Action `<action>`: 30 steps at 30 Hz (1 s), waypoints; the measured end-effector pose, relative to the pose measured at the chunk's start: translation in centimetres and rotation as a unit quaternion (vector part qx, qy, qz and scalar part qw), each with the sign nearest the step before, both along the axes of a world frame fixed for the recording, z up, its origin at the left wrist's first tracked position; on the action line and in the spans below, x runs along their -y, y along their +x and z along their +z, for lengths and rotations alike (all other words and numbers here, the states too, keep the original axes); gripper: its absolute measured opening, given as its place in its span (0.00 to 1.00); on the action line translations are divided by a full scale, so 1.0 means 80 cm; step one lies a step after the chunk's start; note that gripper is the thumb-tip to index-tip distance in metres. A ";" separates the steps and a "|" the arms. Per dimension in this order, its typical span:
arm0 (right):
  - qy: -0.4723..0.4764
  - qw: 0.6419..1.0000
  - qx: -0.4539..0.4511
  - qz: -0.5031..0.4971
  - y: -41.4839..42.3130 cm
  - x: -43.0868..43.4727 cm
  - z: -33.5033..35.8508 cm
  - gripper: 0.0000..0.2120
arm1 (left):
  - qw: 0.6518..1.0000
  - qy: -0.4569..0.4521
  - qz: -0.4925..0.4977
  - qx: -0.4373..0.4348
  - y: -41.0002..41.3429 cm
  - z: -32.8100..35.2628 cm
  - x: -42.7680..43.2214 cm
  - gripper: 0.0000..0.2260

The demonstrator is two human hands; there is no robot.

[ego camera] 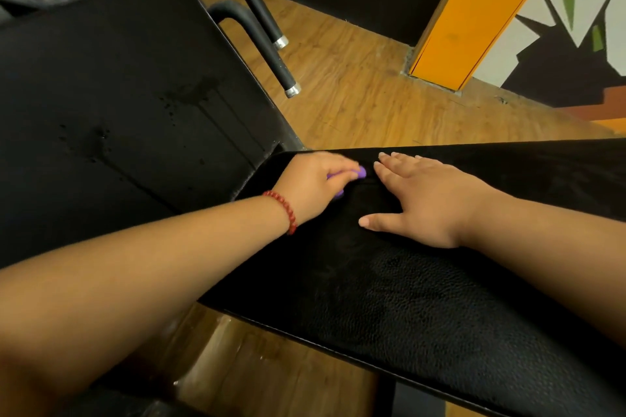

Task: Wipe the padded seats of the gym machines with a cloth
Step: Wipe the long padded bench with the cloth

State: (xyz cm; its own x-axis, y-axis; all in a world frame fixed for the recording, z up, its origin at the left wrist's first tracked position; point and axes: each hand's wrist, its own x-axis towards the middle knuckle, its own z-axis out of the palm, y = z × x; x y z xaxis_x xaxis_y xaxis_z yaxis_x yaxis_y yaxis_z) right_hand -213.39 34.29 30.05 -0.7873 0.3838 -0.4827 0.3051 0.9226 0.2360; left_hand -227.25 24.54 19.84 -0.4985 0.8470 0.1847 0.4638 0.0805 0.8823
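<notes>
**Stroke direction check: all rightward from here**

Looking down on a black padded seat (423, 308), long axis running left to right and carrying on past the right edge of view. Got the purple cloth (361, 173) tucked under the left hand (315, 179), curled over it and gripping, with just a sliver of purple poking out past the fingertips. Sitting right in the far-left corner of the pad, so basically nowhere to go further left. Red bead bracelet (284, 210) on that wrist, fwiw.

Right hand (430, 201) laid flat on the same pad, straight and spread, holding nothing, just to the right of the cloth and close to touching it. So: parked dead in the lane of any rightward sweep.

My guess: needs a pull to the right along the length, then back along the near edge, and needs that flat hand lifted or slid ahead first. Can't tell wiped from unwiped here. Longish reach for the left arm toward the right end, so maybe worth a swap over.

Also a tilted black pad (135, 95) just left of the corner, speckled with dark drip marks, probably due a wipe too.
</notes>
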 end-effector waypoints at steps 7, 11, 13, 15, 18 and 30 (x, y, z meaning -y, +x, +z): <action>-0.002 1.000 0.001 -0.001 -0.002 -0.001 0.000 0.47 | 1.000 0.002 -0.001 -0.007 -0.009 0.000 -0.016 0.09; 0.004 1.000 -0.002 0.001 -0.001 -0.002 -0.002 0.47 | 0.998 -0.045 0.032 -0.015 -0.019 0.011 -0.052 0.10; 0.004 1.000 -0.001 0.002 -0.001 -0.002 -0.002 0.47 | 0.999 -0.035 0.023 0.004 -0.016 0.010 -0.045 0.09; 0.000 1.000 -0.002 0.000 -0.001 -0.001 -0.001 0.47 | 1.000 0.000 0.002 0.010 -0.009 0.003 -0.025 0.09; -0.003 1.000 -0.003 -0.001 -0.002 -0.001 0.000 0.46 | 0.997 0.023 -0.030 -0.063 -0.012 -0.007 -0.011 0.10; -0.002 1.000 -0.008 0.004 -0.001 -0.004 -0.004 0.46 | 0.999 -0.025 -0.013 0.022 -0.013 0.011 -0.032 0.09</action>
State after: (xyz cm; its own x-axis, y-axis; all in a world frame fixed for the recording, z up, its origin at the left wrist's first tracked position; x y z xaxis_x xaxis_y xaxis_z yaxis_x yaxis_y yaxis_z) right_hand -213.49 34.62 29.70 -0.7982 0.3752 -0.4713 0.3005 0.9261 0.2283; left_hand -228.28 27.10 20.69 -0.4825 0.8675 0.1206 0.4266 0.1125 0.8974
